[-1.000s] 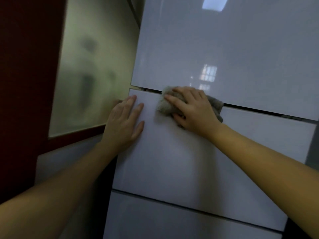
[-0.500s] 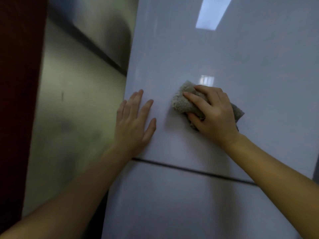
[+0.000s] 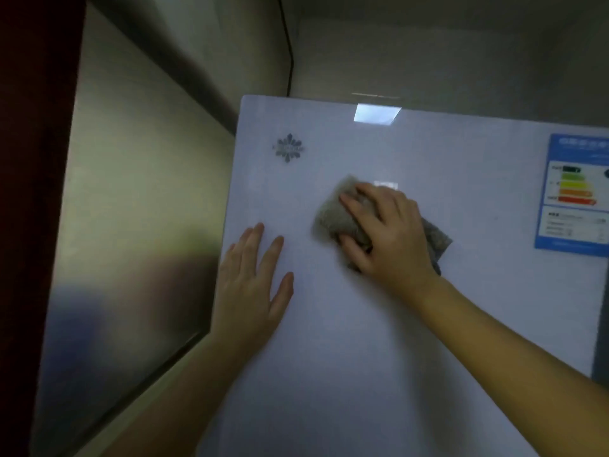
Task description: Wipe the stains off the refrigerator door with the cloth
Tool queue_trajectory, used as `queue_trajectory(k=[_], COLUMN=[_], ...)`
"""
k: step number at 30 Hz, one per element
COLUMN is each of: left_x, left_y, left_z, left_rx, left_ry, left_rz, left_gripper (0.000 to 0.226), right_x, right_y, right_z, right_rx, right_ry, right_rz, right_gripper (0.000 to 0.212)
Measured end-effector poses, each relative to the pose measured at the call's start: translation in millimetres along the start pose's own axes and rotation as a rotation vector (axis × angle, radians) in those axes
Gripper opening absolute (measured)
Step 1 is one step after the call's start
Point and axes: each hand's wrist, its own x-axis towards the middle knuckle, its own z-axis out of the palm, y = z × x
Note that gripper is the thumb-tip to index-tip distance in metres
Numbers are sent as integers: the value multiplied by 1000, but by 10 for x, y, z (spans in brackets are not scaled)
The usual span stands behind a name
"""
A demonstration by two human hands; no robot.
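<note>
- Right hand: fingers closed over the crumpled grey-beige cloth, pressing it flat on the glossy white refrigerator door, upper middle.
- Left hand: fingers spread open, palm flat on the door, just left of and below the cloth.
- No stain discernible.

Right hand covers the middle of the cloth; only its left part and a right corner show. Door cut off at right and bottom edges. Label clipped by right edge, text blurred, unreadable. Logo too soft to read. Both forearms run out of frame at the bottom. No stains resolvable on the door.
</note>
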Motion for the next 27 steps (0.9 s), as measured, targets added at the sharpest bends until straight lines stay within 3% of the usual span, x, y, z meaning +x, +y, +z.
queue_trajectory(k=[7, 12, 20, 27], left_x=[-45, -62, -70, -176], left_y=[45, 13, -94, -325], left_z=[-75, -136, -123, -79], left_rx=[80, 159, 86, 1], left_ry=[-122, -171, -71, 102], left_rz=[-6, 12, 44, 59], left_gripper=[62, 62, 57, 50], right_x=[65, 35, -61, 1004], right_y=[108, 129, 67, 78], right_z=[-127, -120, -133, 117], right_rx=[38, 86, 81, 52], right_ry=[-129, -112, -155, -20], right_rz=[-121, -154, -227, 108], right_gripper=[52, 41, 44, 51])
